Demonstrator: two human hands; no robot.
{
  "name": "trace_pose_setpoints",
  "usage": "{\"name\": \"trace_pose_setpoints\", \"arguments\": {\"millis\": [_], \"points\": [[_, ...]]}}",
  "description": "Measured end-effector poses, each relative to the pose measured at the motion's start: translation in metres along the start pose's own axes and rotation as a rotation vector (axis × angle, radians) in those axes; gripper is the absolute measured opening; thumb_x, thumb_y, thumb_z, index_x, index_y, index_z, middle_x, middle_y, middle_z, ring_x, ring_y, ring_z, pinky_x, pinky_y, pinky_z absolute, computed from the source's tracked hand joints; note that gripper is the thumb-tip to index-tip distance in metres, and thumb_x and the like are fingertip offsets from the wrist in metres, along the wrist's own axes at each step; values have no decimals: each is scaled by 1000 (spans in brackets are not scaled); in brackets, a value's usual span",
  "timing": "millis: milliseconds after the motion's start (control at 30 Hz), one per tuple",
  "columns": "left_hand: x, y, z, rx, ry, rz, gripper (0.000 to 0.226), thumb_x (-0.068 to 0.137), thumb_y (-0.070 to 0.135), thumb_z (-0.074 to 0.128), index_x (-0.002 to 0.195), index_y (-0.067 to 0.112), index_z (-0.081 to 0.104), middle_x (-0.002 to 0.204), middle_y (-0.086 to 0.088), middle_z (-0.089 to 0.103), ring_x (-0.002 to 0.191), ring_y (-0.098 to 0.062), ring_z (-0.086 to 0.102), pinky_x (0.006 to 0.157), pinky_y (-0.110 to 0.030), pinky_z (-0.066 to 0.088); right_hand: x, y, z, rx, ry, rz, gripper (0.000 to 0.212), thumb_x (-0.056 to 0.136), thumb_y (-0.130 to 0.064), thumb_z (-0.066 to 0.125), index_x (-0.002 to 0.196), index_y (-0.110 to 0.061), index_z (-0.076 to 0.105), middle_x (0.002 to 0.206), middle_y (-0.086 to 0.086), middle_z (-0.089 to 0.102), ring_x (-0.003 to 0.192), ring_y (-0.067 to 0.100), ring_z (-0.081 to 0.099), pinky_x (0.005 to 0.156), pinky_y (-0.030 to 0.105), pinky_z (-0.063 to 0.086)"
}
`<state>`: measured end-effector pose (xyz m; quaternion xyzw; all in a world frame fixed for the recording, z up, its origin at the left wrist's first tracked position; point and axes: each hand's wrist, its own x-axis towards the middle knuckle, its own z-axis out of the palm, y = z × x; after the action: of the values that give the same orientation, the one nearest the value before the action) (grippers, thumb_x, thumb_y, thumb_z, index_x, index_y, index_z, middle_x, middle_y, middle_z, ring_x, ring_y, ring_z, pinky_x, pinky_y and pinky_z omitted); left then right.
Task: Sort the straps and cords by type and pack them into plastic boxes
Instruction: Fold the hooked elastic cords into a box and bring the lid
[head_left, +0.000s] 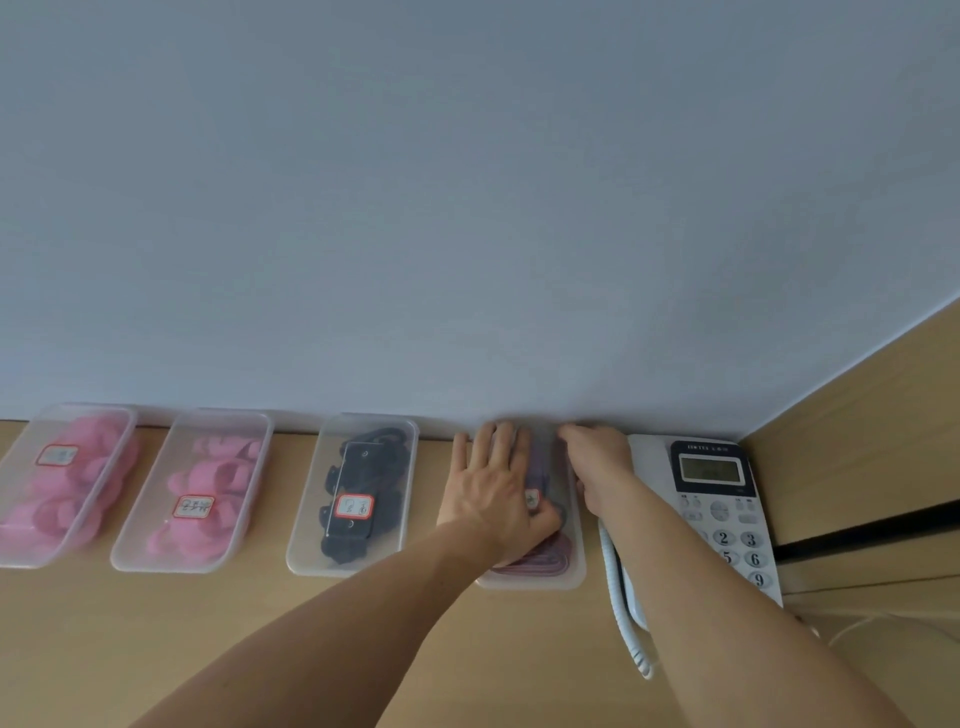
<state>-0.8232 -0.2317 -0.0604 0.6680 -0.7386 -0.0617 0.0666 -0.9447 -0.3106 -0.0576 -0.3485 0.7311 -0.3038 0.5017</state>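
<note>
**A:** So, where are your hands?

**B:** Your left hand (493, 488) lies flat on top of the box (571, 571), fingers straight and spread, thumb beside its label (531, 500). Your right hand (597, 462) curls round the box's far right corner and grips it there.

**A:** And where does that box sit?

**B:** It sits on the desk (260, 634), with its far end against the wall (467, 208). It is last on the right in a row of four, and the phone (717, 499) is just beside it on your right.

**A:** What is inside?

**B:** Purplish cords (550, 558) show through the near end, below your left palm. Your hand hides the rest.

**A:** And the others?

**B:** The far-left box (21, 551) and the second box (130, 551) hold pink straps (208, 483). The third box (306, 556) holds black straps (363, 467). Each carries a red-edged label, but the writing is too small to read. You touch none of them.
</note>
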Motion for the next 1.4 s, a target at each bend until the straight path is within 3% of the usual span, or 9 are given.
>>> {"name": "trace_pose_setpoints", "arguments": {"millis": [133, 333, 433, 567, 733, 833, 1000, 1133, 1400], "points": [[0, 0, 1, -11, 39, 17, 84, 74, 60, 41, 137, 6, 47, 133, -13, 47, 124, -34, 39, 108, -53, 28, 1, 2, 6, 33, 17, -35, 7, 71, -18, 70, 67, -15, 66, 65, -12, 66, 65, 6, 61, 53, 21, 42], [-1, -1, 1, 3, 19, 19, 86, 76, 59, 37, 143, 5, 42, 142, -14, 42, 131, -34, 33, 111, -52, 22, -10, 12, 3, 18, 7, -94, 24, 83, -28, 71, 64, -15, 65, 74, -2, 69, 77, 18, 65, 75, 33, 51], [1, -2, 3, -3, 9, 4, 87, 78, 59, 33, 146, 6, 37, 147, -14, 37, 134, -32, 25, 112, -53, 14, -30, 33, -2, 30, 77, -67, 37, 93, -30, 61, 60, -11, 61, 68, 4, 63, 67, 22, 57, 65, 31, 47], [1, -3, 3, 16, -44, -1, 92, 79, 64, 27, 152, 8, 26, 152, -14, 28, 138, -32, 17, 113, -55, 7, -55, 55, -18, 102, 133, -3, 30, 91, -16, 60, 71, 6, 63, 65, 14, 56, 64, 20, 47, 60, 30, 36], [1, 0, -3, 49, -73, 34, 94, 79, 64, 25, 151, 4, 24, 151, -18, 29, 138, -36, 21, 116, -51, 4, -71, 63, -18, -14, 203, -127, 38, 95, -28, 59, 75, 4, 65, 61, 10, 53, 57, 19, 42, 55, 32, 33], [2, 1, -3, 74, -23, 73, 90, 80, 60, 29, 146, -1, 32, 142, -21, 38, 130, -39, 30, 114, -48, 5, -68, 62, -20, -28, 186, -122, 38, 93, -27, 63, 62, -5, 62, 54, 3, 49, 54, 16, 40, 52, 31, 31], [1, -1, 0, 64, -25, 75, 86, 83, 59, 23, 151, 6, 26, 150, -26, 28, 138, -41, 20, 116, -50, 8, -67, 58, -21, -288, 177, -229, 40, 94, -27, 57, 56, -18, 50, 54, -3, 50, 54, 17, 45, 51, 32, 30], [0, 0, 0, 58, -40, 107, 67, 86, 54, 26, 147, 26, 30, 150, -31, 24, 136, -45, 16, 114, -54, 12, -73, 61, -25, -205, 151, -187, 38, 94, -27, 60, 57, -21, 52, 54, -7, 51, 54, 14, 46, 49, 28, 32], [0, -1, -2, 78, -39, 170, 62, 91, 48, 26, 148, 26, 38, 149, -14, 38, 133, -55, 24, 111, -60, 22, -86, 73, -28, -172, 143, -192, 21, 92, -26, 65, 72, -19, 66, 61, -5, 62, 64, 23, 60, 63, 36, 48]]}}
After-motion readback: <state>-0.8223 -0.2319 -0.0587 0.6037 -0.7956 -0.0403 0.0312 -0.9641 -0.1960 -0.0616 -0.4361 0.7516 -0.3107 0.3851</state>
